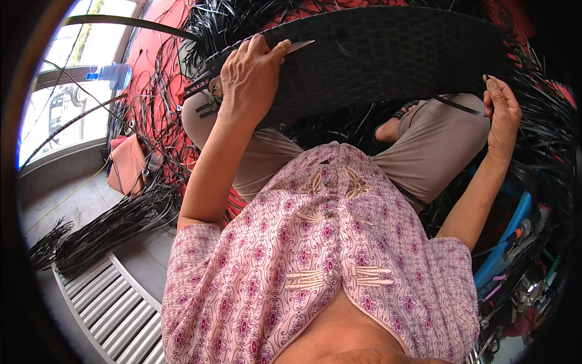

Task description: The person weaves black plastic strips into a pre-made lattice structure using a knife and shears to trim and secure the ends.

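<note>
A long black woven panel (388, 67) of flat strips stands across my lap, its top edge curving away from me. My left hand (250, 76) is closed at the panel's left end. From between its thumb and fingers sticks a pointed metal blade (301, 45), aimed right along the weave; its handle is hidden in the hand. Over my right knee, my right hand (502, 112) pinches a flat black strip (458, 105), which runs left to the panel's lower edge.
Loose black strips (539, 133) lie in heaps around the panel, partly over a red surface (154, 57). A pink bag (126, 165) and a slatted metal rack (109, 297) are at the left. A blue container (504, 242) with assorted tools stands at the right.
</note>
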Tool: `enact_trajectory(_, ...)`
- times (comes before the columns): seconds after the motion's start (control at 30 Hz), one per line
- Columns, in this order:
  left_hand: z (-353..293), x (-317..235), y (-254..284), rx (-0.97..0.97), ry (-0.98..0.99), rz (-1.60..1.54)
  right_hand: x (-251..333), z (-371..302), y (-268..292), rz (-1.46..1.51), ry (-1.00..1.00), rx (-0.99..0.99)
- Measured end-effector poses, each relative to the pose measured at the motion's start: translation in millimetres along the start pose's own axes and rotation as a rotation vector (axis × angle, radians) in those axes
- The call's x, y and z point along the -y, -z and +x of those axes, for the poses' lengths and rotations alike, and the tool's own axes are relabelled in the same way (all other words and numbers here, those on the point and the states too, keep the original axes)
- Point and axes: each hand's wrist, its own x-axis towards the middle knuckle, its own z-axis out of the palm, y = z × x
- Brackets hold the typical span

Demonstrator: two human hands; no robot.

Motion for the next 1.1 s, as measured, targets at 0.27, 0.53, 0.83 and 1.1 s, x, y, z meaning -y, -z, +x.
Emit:
enact_trajectory(0.27,-0.3,12.8,-15.4,-0.009,0.045,-0.280,-4.0,0.4,-10.8,0.011,-0.016,0.050)
enact_trajectory(0.53,4.2,15.8,-25.0,-0.067,-0.002,-0.341,16.5,2.9,-74.8,0.085,0.049,0.232)
enact_trajectory(0.83,13.8,-17.6,-26.4,-0.253,-0.004,-0.203,36.8,-5.0,-174.8,-0.044,0.284,0.437)
enact_trajectory(1.1,-6.2,-76.1,-56.7,-0.302,-0.212,-0.520,22.8,-5.8,-205.1,-0.215,0.464,0.418)
